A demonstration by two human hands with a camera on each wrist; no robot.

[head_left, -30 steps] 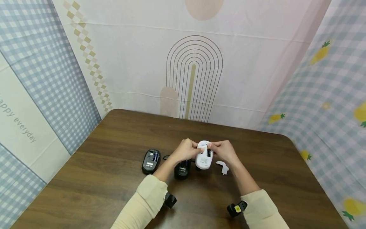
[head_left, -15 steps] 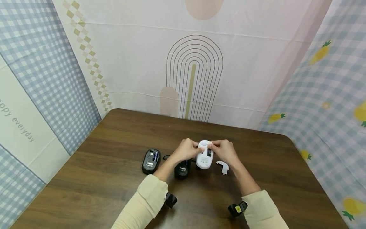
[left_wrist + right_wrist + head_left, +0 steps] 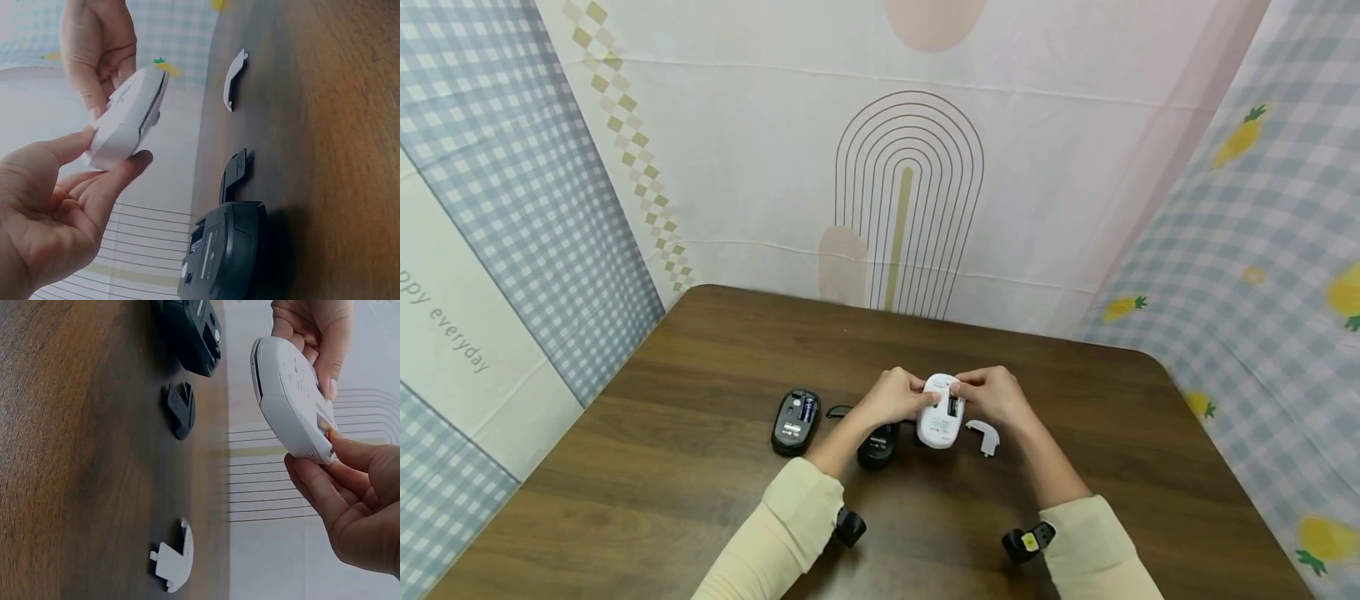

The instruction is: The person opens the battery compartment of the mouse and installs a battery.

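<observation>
A white computer mouse [image 3: 937,427] is held up over the table, its underside facing the head camera. My left hand [image 3: 891,395] pinches its left edge, thumb on the underside and fingers beneath. My right hand [image 3: 997,395] grips the far right end, its thumb pressing at the upper end of the uncovered battery slot. A dark battery [image 3: 953,407] shows in that slot, partly hidden by the thumb. The mouse's loose white battery cover [image 3: 175,564] lies on the table near my right forearm.
Two black mice lie underside up: one mouse [image 3: 796,422] at the left, another mouse [image 3: 219,253] partly behind my left wrist. Batteries show in their uncovered slots. One black cover [image 3: 838,411] lies between them; another black cover [image 3: 180,411] lies below the white mouse.
Both hands have shifted the white mouse slightly right and nearer me. The right thumb stays at the battery slot, where the battery's copper-coloured end showed more a second ago.
</observation>
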